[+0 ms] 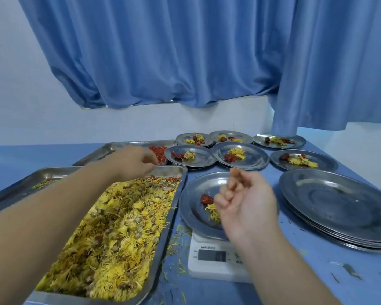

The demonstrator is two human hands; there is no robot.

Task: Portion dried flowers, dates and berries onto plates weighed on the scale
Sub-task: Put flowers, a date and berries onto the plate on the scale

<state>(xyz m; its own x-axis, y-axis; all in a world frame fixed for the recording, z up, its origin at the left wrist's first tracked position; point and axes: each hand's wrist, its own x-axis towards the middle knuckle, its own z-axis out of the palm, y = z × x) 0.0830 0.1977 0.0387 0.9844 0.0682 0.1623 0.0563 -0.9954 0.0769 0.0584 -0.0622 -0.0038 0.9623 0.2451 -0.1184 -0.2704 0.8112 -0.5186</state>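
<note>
Scale readout is blurring illegibly. Right hand, loosely curled and empty, is covering part of the plate holding date and flowers. Left hand is reaching over berries; its grip cannot be told.

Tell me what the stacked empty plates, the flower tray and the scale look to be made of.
The stack of empty plates looks like stainless steel: grey, shiny, with blurred reflections. The flower tray seems the same metal, its raised rim glinting. The scale looks like smooth white plastic, though painted metal cannot be ruled out.
</note>
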